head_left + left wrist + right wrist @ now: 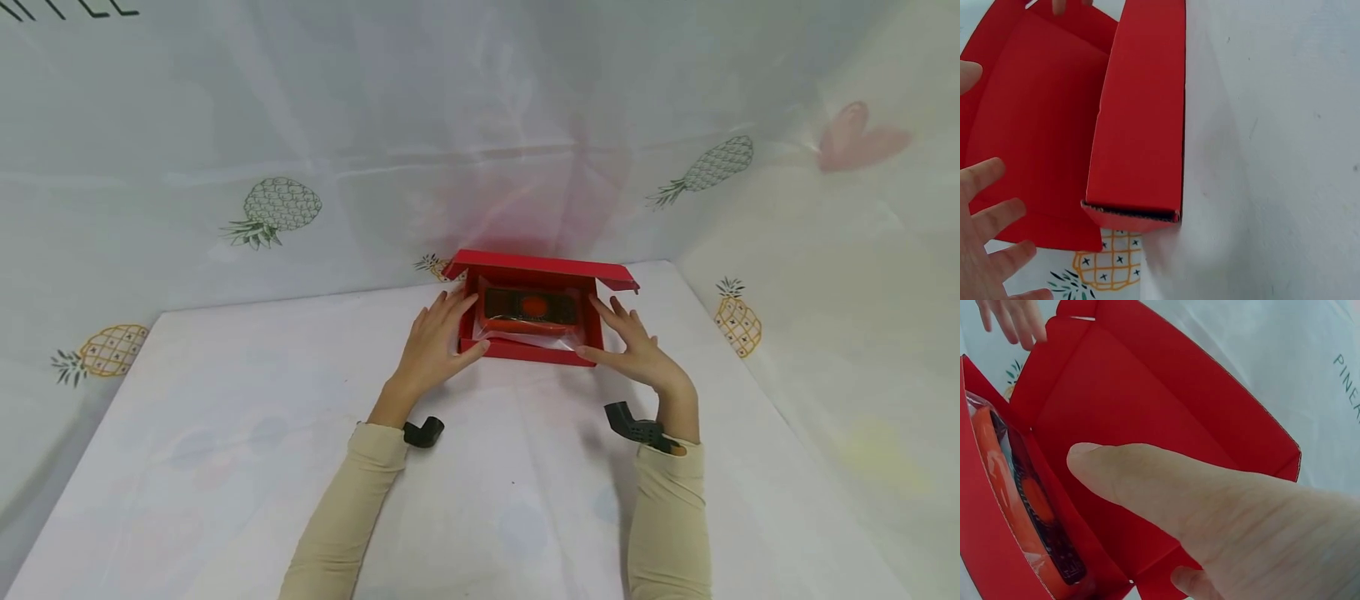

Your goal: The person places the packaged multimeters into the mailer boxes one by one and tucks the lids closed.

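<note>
A red cardboard box (532,354) stands at the far side of the table with its lid (543,263) raised. Inside lies an orange and dark rectangular object (534,308) in a clear plastic bag, its kind unclear. My left hand (433,343) is at the box's left end, fingers spread and fairly straight. Around the right end is my right hand (633,346), thumb toward the front corner and fingers extended. In the right wrist view, the right thumb (1141,469) hangs in front of the open lid. Whether either hand touches the box, I cannot tell.
The box rests on a white-covered table (300,433). Behind it hangs a pale curtain (450,100) printed with pineapples, close to the lid. A dark wrist mount (423,432) sits on the left wrist, and another mount (637,429) on the right.
</note>
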The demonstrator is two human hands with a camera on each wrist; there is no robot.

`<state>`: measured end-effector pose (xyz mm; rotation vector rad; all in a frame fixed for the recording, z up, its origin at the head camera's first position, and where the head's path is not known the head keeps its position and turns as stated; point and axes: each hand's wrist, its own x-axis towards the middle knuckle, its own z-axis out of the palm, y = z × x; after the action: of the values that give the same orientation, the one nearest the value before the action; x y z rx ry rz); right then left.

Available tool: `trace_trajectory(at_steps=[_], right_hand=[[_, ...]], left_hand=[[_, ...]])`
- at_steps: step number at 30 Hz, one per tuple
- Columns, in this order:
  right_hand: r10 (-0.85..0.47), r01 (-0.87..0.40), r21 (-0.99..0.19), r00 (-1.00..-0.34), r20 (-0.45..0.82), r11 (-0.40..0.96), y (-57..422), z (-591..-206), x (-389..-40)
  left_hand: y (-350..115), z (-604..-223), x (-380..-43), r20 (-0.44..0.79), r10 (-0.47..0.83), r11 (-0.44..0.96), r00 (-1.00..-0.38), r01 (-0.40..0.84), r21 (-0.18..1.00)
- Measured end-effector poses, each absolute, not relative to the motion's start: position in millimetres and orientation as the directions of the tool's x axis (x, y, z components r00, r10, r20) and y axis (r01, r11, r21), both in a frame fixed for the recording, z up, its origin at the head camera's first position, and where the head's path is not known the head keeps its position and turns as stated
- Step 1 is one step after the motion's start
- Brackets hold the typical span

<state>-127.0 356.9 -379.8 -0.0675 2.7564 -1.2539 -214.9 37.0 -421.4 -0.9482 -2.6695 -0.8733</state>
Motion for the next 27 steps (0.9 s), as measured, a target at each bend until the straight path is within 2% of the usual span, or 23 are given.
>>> trace_trajectory(at_steps=[11,27], right_hand=[[-0.063,0.024,-0.759,-0.994,-0.086,0.651,359,-379,-126],[-0.017,0.062,-0.755,-0.995,-0.097,0.652,366,-382,-126]], left_hand=[[24,-423,-217,0.412,0.459,0.609,-0.787,0.616,0.500],[19,-416,-224,0.375,0.277,0.617,-0.885,0.463,0.636]])
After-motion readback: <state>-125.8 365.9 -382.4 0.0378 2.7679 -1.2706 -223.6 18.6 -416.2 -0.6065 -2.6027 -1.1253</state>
